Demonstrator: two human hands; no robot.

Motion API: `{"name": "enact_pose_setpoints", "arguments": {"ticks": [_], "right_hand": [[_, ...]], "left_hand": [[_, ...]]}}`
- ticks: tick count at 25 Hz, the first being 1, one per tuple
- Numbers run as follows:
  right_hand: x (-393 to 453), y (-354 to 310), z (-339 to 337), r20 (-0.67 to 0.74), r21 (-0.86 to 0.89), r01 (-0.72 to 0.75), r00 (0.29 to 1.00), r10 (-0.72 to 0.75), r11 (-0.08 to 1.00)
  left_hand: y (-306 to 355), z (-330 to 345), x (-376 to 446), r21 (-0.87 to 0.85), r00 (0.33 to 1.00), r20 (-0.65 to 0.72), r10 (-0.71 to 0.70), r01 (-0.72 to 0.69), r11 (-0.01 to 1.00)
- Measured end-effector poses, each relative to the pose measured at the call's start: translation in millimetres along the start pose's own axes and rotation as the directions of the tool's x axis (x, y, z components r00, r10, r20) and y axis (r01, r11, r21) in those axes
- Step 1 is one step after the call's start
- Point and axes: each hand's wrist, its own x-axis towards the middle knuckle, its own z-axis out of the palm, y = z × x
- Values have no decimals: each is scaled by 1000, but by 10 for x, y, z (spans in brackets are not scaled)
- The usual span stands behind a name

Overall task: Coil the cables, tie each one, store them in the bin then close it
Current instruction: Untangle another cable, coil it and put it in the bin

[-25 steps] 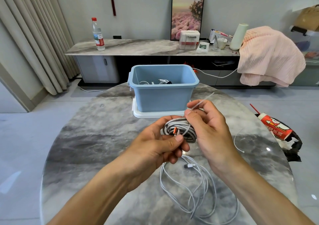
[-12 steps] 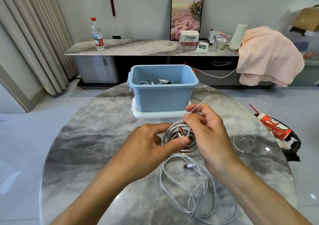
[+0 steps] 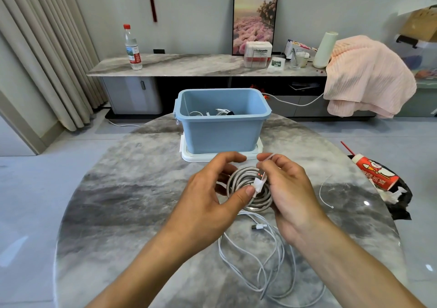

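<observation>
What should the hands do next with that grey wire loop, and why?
Probably pull the white tie snug around the grey coil. The left hand pinches the coil, the right hand holds the tie, and the blue bin stands open.

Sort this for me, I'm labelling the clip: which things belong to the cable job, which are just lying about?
Job: grey coiled cable, clear tie, loose white cable, blue bin, white lid under it.

Lying about: water bottle, pink blanket, red paper cup, framed picture.
</observation>
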Motion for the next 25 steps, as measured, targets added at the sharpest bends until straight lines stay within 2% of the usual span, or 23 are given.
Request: {"name": "enact_pose_setpoints", "arguments": {"ticks": [4, 6, 9, 12, 17, 20, 22, 25], "right_hand": [[5, 27, -14, 49, -118, 96, 995, -91, 988], [16, 58, -8, 59, -190, 134, 990, -125, 973], [24, 104, 3, 81, -240, 159, 986, -143, 958], [-1, 121, 25, 139, -260, 207, 975, -176, 943], [-34, 17, 25, 213, -276, 345, 932, -293, 897], [-18, 8, -4, 211, -249, 346, 931, -298, 905], [-17, 40, -8, 198, -267, 361, 928, -316, 894], [-20, 77, 12, 162, -266, 373, 926, -341, 889]], "left_hand": [[47, -34, 8, -36, 991, 84, 106, -103, 994], [59, -59, 22, 4, 987, 79, 138, -138, 990], [43, -135, 70, 17, 984, 134, 114, -117, 993], [30, -194, 102, -64, 976, 207, 65, -52, 997], [27, -148, 67, -303, 993, 115, 16, 19, 953], [89, -134, 87, -487, 993, -28, -115, 87, 869], [109, -111, 98, -467, 992, -70, -108, 63, 882], [60, -78, 88, -375, 996, -86, -14, -19, 927]]}}
